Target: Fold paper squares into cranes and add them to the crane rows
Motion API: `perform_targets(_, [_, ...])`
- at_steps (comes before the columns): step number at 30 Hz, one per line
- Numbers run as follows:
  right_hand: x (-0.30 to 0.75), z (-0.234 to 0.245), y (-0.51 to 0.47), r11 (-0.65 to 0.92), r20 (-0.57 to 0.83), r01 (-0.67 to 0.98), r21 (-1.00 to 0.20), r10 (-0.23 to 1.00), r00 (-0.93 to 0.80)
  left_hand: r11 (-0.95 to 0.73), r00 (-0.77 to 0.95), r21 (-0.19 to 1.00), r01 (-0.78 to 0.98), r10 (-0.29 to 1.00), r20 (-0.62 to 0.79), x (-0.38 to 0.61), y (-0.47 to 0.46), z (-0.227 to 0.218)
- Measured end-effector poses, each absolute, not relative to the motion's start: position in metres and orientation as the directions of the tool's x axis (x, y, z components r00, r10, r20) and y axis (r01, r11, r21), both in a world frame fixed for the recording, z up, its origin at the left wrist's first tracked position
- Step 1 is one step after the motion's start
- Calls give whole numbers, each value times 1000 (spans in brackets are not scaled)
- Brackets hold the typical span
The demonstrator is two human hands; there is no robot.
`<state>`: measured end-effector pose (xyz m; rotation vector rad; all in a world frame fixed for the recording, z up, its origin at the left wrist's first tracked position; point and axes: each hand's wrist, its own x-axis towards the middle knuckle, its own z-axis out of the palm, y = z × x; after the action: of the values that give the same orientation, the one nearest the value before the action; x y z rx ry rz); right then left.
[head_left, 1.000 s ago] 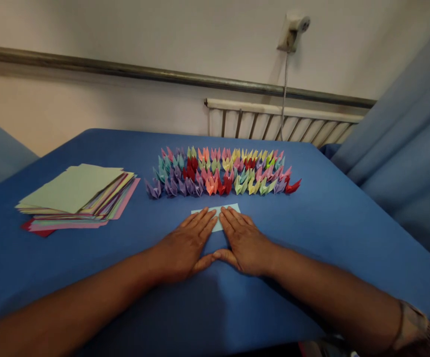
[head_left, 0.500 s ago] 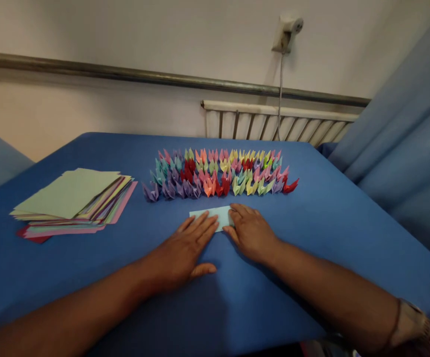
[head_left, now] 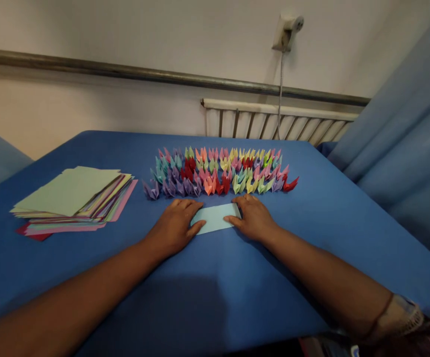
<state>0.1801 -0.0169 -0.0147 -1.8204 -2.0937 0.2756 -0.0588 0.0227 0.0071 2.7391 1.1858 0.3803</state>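
Note:
A light blue sheet of paper (head_left: 215, 218), folded into a narrow rectangle, lies flat on the blue-covered table. My left hand (head_left: 175, 223) grips its left end, thumb at the near corner and fingers along the far corner. At the right end, my right hand (head_left: 254, 216) holds the paper, with the thumb on top and the fingertips by the far edge. The hands cover both short ends. Just beyond stand several rows of small folded paper cranes (head_left: 209, 186) in purple, red, pink, yellow, green and blue.
On the left lies a stack of coloured paper sheets (head_left: 68, 191), pale green on top. Behind the table (head_left: 292, 297) are a wall rail (head_left: 144, 74), a radiator (head_left: 259, 108) and a socket with a plugged-in cord (head_left: 287, 34). A blue curtain (head_left: 404, 134) hangs at right.
My left hand has drawn back from lying spread over the paper to its left end, uncovering the middle. The right thumb has moved onto the paper. The paper has shifted slightly.

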Motion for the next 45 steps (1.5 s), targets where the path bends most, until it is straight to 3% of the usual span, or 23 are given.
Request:
perform_targets(9, [174,-18,-23,204,176,882,-424,974,-141,-627,608,193,755,779,155,-57,20,5])
perform_targets(15, [174,-20,-23,210,204,862,-462,971,-127,-602,584,330,728,795,162,-56,18,5])
perform_targets(21, [175,-21,-23,219,218,850,-480,968,-126,-557,560,387,735,820,115,-56,13,9])
perform_targets(26, [176,-23,-22,200,209,811,-549,973,-98,-458,478,586,669,868,133,-54,10,11])
perform_targets(29, [176,-27,-20,191,216,692,-696,975,-51,-440,456,710,550,870,186,-56,8,13])
perform_targets(32, [176,-31,-17,168,179,412,-896,984,-11,-462,462,776,430,851,250,-58,4,16])
perform_targets(35, [175,-31,-15,155,153,165,-974,988,-27,-414,390,826,384,883,261,-58,2,19])
perform_targets(37, [174,-29,-15,149,148,102,-983,989,-23,-323,346,882,342,916,201,-57,2,20])
perform_targets(40, [174,-24,-17,137,136,48,-989,990,-20,-125,396,950,286,918,1,-55,4,18])
perform_targets(45, [174,-21,-21,110,107,19,-994,989,-105,27,424,941,338,888,-178,-53,6,16])
